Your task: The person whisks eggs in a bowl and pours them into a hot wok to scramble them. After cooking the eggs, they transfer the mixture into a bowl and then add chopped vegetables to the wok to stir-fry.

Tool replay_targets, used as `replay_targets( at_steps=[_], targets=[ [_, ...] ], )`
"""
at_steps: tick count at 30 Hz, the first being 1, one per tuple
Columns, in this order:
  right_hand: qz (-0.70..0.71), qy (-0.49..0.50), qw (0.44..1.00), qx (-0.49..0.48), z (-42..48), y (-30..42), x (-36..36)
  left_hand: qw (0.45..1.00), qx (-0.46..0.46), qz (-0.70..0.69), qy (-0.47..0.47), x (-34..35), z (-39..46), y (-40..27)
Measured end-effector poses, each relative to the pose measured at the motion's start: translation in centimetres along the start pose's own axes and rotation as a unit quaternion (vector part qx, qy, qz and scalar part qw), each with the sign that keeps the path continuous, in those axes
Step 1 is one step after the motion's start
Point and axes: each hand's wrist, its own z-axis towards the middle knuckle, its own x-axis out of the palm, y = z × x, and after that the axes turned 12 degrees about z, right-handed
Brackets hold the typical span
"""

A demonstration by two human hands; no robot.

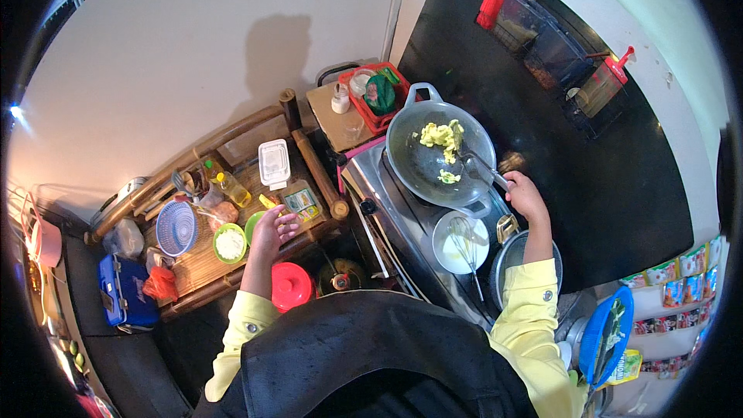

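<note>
My right hand (527, 197) grips the handle of a metal spatula (490, 171), its blade in a grey metal wok (406, 151). Inside the wok lies scrambled egg (439, 134), mostly beside the blade, with a smaller piece nearer me. The wok sits on a steel gas stove (371, 177). My left hand (274, 229) is held in the air with its fingers apart and nothing in it, above the front edge of a bamboo table (200, 258). Just left of it are a green bowl (253, 225), partly hidden, and a green-rimmed bowl of white food (229, 244).
A white bowl with a whisk (461, 241) and a lidded pan (498, 270) stand nearest me on the stove. The table bears a blue basket (176, 227), oil bottles (233, 188) and a white container (274, 164). A red-lidded container (290, 285) is below my left hand.
</note>
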Motion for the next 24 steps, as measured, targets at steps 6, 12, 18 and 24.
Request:
replay_targets(
  at_steps=[6, 12, 18, 24],
  targets=[
    [-0.158, 0.001, 0.983, -0.089, -0.3, 1.1, 4.4, 1.0, -0.014, 0.004, -0.001, -0.4, 0.8, 1.1],
    [-0.362, 0.036, 0.926, -0.1, -4.2, 6.6, 1.5, 1.0, -0.001, 0.004, 0.007, -0.6, 0.8, 0.5],
    [-0.351, 0.062, 0.924, -0.14, -2.7, 8.1, 2.1, 1.0, -0.005, -0.004, 0.005, -0.4, 0.7, 0.5],
    [-0.391, -0.012, 0.916, -0.095, -2.2, 8.9, -2.2, 1.0, -0.005, 0.001, -0.021, 0.0, -0.4, -0.6]
  ],
)
